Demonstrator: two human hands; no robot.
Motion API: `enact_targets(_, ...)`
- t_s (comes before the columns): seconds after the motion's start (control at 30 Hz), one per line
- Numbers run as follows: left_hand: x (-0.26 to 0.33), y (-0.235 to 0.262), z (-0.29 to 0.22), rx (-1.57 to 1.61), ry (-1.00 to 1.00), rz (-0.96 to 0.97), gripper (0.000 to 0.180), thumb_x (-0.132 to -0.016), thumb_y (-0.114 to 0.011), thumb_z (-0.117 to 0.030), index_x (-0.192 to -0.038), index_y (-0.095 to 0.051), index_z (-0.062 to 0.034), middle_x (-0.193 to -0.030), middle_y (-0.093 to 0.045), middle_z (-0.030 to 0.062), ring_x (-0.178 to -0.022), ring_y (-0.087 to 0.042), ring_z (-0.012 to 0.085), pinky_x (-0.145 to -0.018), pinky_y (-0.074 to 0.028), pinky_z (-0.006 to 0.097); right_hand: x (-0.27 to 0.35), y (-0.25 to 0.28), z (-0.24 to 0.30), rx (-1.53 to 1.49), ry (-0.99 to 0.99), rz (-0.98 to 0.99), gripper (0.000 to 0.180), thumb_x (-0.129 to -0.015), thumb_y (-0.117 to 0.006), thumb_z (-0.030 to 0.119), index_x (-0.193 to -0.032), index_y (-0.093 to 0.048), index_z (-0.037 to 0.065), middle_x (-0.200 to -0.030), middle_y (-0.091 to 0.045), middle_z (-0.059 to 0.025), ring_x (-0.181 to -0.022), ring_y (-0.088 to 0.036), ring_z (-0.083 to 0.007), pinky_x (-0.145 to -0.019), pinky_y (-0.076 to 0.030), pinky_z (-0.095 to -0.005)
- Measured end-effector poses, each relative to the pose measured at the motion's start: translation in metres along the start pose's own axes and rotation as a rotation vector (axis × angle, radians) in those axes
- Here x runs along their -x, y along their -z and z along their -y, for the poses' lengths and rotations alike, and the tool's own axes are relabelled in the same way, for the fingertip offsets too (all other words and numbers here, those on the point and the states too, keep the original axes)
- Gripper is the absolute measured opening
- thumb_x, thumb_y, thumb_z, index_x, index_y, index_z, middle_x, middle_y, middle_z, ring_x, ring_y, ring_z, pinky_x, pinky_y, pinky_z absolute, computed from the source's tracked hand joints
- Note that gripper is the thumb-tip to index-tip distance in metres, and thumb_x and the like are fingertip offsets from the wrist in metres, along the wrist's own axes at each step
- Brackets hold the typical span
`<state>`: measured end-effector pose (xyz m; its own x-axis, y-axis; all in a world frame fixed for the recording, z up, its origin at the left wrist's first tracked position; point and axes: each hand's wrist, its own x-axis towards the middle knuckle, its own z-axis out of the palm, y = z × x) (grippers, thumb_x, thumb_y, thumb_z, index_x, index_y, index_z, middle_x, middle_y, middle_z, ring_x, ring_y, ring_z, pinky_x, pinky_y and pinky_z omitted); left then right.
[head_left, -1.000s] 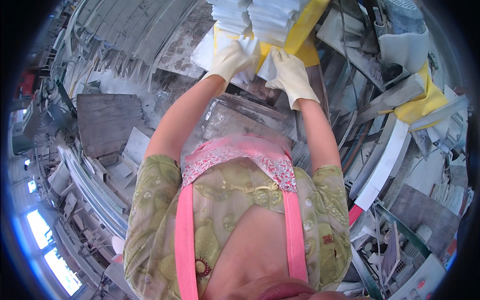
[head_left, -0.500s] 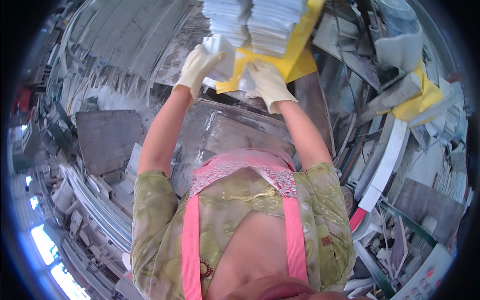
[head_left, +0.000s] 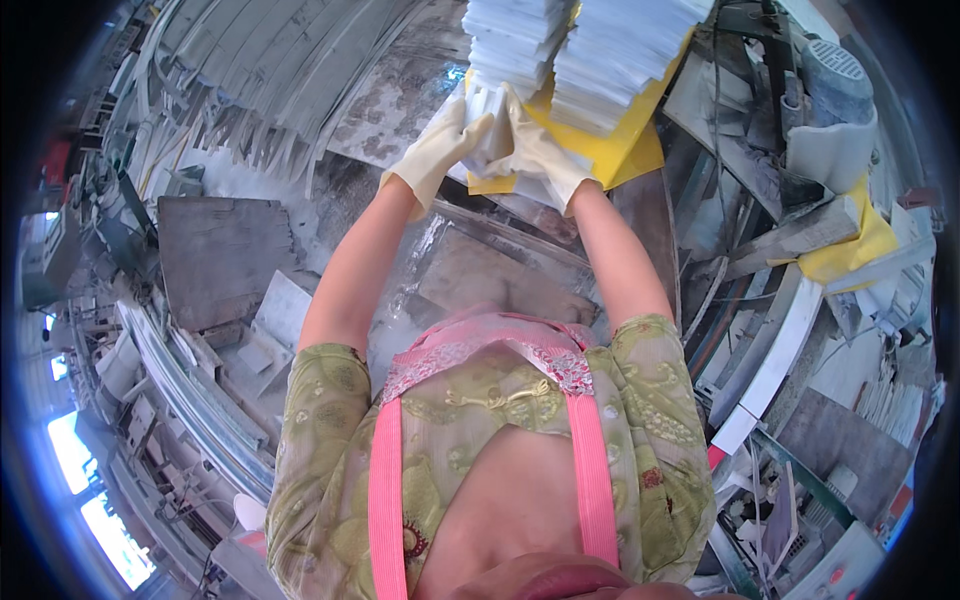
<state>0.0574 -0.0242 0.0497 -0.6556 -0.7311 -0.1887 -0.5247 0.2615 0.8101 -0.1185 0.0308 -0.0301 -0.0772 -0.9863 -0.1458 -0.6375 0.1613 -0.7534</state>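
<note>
Hands (head_left: 445,142) (head_left: 532,150) (gloved) holding wht pcs (head_left: 487,107)

Cream gloves (head_left: 430,160) are covering both hands (head_left: 540,160); pink ribbed apron straps (head_left: 388,500) are running over a green floral blouse (head_left: 450,430) (knotted fastening (head_left: 500,396), short sleeves (head_left: 325,395)).

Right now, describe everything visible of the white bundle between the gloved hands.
The white bundle looks like several thin pieces pressed together, pale edges showing side by side. It is clasped between the left hand and the right hand, whose gloves hide much of it. It sits at the near side of the left white stack, near the yellow sheet; its material, and whether it touches either, I cannot tell.
</note>
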Motion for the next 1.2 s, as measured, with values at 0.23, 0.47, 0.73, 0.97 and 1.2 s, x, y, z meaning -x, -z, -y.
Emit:
enact_targets(0.23, -0.010, -0.008, 0.023, 0.302, 0.007, 0.061, 0.066, -0.099, -0.059, -0.045, -0.144, -0.043, 0.0002, -0.130, -0.058, 0.0146, -0.121, -0.053, 0.0216, -0.104, -0.039, 0.034, -0.003, -0.010, -0.021, 0.033, 0.177, -0.163, 0.152, -0.048, -0.100, 0.036, -0.163, -0.004, 0.009, -0.155, -0.038, -0.0291, -0.140, -0.045, -0.0427, -0.117, -0.041, -0.0437)
enact_targets(0.47, -0.023, -0.016, 0.040, 0.234, -0.084, -0.075, 0.056, -0.097, -0.059, -0.037, -0.141, -0.052, -0.0026, -0.129, -0.062, 0.0186, -0.124, -0.055, 0.0285, -0.104, -0.041, 0.038, 0.000, 0.005, -0.022, 0.064, 0.326, -0.233, 0.141, -0.051, -0.099, 0.035, -0.162, -0.015, 0.007, -0.158, -0.036, -0.0225, -0.144, -0.039, -0.0409, -0.119, -0.038, -0.0444)
enact_targets(0.73, -0.022, -0.015, 0.027, 0.053, -0.084, -0.086, 0.078, -0.098, -0.058, -0.046, -0.157, -0.034, -0.0014, -0.151, -0.049, 0.0208, -0.144, -0.042, 0.0293, -0.117, -0.031, 0.037, 0.002, 0.004, -0.027, 0.042, 0.289, -0.272, 0.141, -0.052, -0.098, 0.042, -0.162, -0.017, 0.006, -0.158, -0.037, -0.0239, -0.146, -0.037, -0.0391, -0.122, -0.032, -0.0446)
enact_targets(0.97, -0.012, -0.014, 0.033, 0.343, -0.012, 0.111, 0.070, -0.097, -0.059, -0.053, -0.147, -0.048, -0.0056, -0.127, -0.063, 0.0122, -0.121, -0.056, 0.0209, -0.110, -0.037, 0.035, 0.004, -0.016, -0.032, -0.379, 0.227, -0.262, 0.143, -0.051, -0.102, 0.031, -0.161, -0.015, 0.004, -0.155, -0.040, -0.0243, -0.142, -0.043, -0.0346, -0.119, -0.039, -0.0421)
enact_targets(1.2, -0.005, -0.012, 0.018, 0.269, -0.001, 0.058, 0.066, -0.100, -0.058, -0.048, -0.150, -0.045, -0.0083, -0.114, -0.067, 0.0092, -0.099, -0.063, 0.0140, -0.093, -0.046, 0.032, 0.022, -0.001, -0.012, -0.892, 0.258, -0.231, 0.139, -0.048, -0.097, 0.006, -0.161, -0.018, 0.007, -0.158, -0.036, -0.0184, -0.145, -0.040, -0.0321, -0.120, -0.037, -0.0425)
